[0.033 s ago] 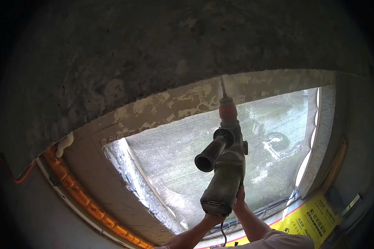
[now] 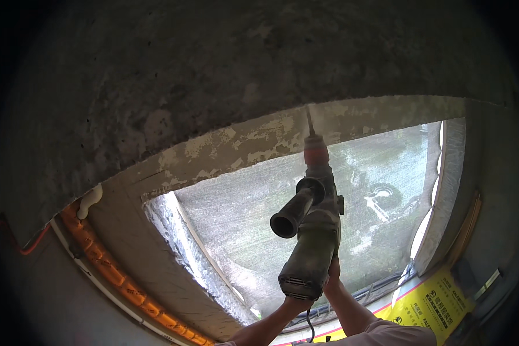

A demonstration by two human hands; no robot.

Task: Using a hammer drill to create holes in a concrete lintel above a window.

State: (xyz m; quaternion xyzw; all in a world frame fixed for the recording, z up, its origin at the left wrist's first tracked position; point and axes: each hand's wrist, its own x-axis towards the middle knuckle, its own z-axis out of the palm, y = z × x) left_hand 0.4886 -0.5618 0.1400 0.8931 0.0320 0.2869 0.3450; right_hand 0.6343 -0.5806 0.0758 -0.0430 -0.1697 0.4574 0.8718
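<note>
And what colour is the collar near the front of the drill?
The collar is dull orange-red; it shows in the head view, the only one.

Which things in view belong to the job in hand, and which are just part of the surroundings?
In the job:
rotary hammer, held up by both hands
drill bit, pointing up at the concrete
side handle, ungripped
power cord

Apparently just there:
orange pipe
white pipe beside it
yellow printed sheet, lower right
</note>
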